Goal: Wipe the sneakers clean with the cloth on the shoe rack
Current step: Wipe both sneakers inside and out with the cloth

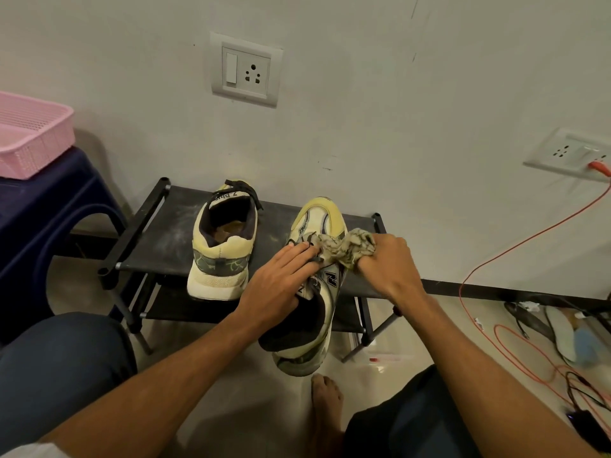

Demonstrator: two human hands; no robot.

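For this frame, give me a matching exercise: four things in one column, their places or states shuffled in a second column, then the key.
Things:
1. cloth
2. N-logo sneaker
3. pink basket
4. orange cable

Places or states:
A. plugged into the wall socket
B. under the left hand, heel overhanging the rack
C. on the dark blue stool
D. bunched in the right hand

Pairs: 1-D, 2-B, 3-C, 4-A.
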